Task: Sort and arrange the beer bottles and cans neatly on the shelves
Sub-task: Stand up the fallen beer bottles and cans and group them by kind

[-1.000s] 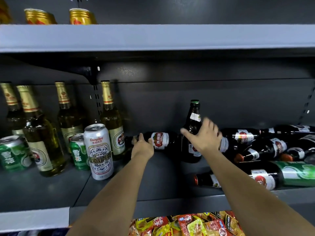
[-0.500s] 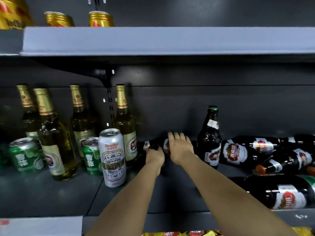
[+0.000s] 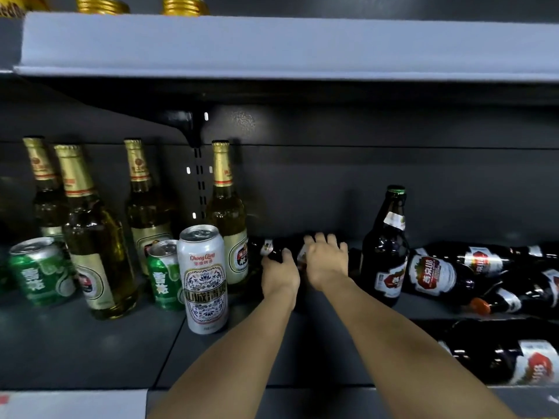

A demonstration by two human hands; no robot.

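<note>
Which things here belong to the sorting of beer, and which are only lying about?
Part of the job:
- lying dark bottle, held by left hand and right hand
- upright dark bottle
- fallen dark bottles
- gold-foil bottles
- white can, green cans
- gold cans on upper shelf

Just lying about:
- white label strip

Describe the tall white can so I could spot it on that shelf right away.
On the dark middle shelf, look just left of the person's left hand, in front of the gold-foiled bottles. The white can stands upright nearest the shelf edge. Unlike the shorter green cans, it is taller, with red lettering and blue patterning.
</note>
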